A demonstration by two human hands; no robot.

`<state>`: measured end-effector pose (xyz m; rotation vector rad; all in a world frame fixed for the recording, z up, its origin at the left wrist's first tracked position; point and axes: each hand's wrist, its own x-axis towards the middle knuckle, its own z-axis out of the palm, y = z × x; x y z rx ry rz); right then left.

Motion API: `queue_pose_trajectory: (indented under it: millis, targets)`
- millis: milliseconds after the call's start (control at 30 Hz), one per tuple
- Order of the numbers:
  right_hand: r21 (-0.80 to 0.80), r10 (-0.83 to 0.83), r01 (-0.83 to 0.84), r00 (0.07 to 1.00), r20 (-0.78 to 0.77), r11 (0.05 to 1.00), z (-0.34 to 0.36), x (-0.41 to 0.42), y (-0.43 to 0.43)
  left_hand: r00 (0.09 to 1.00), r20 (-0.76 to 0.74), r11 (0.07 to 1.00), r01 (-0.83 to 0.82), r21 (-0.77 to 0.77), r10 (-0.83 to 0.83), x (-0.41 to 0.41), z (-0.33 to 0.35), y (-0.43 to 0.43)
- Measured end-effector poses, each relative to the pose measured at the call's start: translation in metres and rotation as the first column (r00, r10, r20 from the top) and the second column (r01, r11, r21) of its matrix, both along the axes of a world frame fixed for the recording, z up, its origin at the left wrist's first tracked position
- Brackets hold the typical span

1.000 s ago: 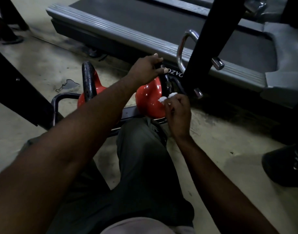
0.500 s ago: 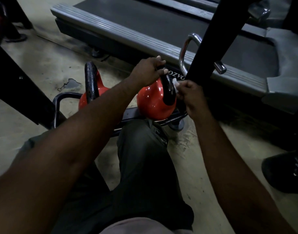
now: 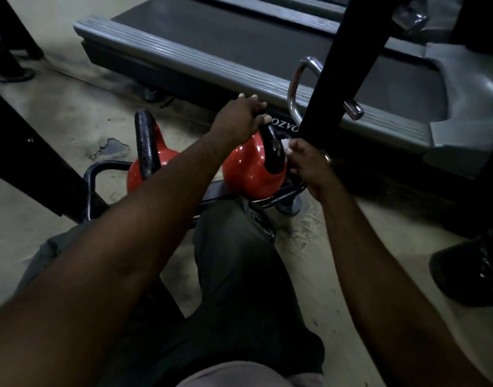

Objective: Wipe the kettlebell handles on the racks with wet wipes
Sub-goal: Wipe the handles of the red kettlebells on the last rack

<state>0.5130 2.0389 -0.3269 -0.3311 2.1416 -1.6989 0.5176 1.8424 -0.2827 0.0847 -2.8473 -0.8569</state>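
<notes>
Two red kettlebells with black handles sit on a low black rack (image 3: 100,174) on the floor. My left hand (image 3: 238,120) grips the top of the handle (image 3: 273,148) of the right kettlebell (image 3: 246,171). My right hand (image 3: 306,162) pinches a white wet wipe (image 3: 286,143) against the right side of that handle; most of the wipe is hidden by my fingers. The left kettlebell (image 3: 147,166) stands apart, untouched, partly behind my left forearm.
A treadmill deck (image 3: 239,65) runs across the back. A black upright post (image 3: 340,62) with a chrome loop (image 3: 297,88) and a peg stands right of the kettlebells. A black shoe (image 3: 471,269) is at the right edge. My knee lies under the rack's front.
My right hand rose with the wipe from the red body of the right kettlebell up to the side of its handle. My left hand kept its hold on the handle top.
</notes>
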Motion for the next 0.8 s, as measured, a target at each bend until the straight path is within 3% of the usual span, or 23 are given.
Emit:
queue_pose_trajectory:
  millis: [67,133,233,533,700,800]
  targets:
    - [0.002,-0.067,0.068,0.989,-0.132,0.998,-0.011,0.013,0.009,0.998,-0.054,0.998,-0.028,-0.050,0.026,0.001,-0.006,0.007]
    - [0.008,-0.115,0.118,0.979,-0.169,0.993,-0.018,0.021,0.013,0.987,-0.151,0.993,-0.067,-0.098,0.052,0.013,-0.009,0.023]
    - [-0.012,-0.171,0.171,0.975,-0.142,0.985,-0.017,0.028,0.010,0.967,-0.255,0.995,-0.049,-0.092,0.024,0.037,-0.019,0.047]
    - [0.123,-0.135,0.133,0.991,0.007,0.983,-0.007,0.000,0.010,0.970,-0.236,0.998,0.046,-0.050,-0.057,0.039,-0.027,0.038]
    - [0.126,-0.178,0.156,0.966,0.188,0.980,0.027,0.002,0.005,0.990,0.040,0.991,0.133,-0.009,-0.133,0.046,0.020,0.028]
    - [0.223,-0.225,0.189,0.963,0.149,0.956,0.057,0.015,0.000,0.936,0.248,0.965,0.262,-0.015,-0.251,0.062,0.065,0.016]
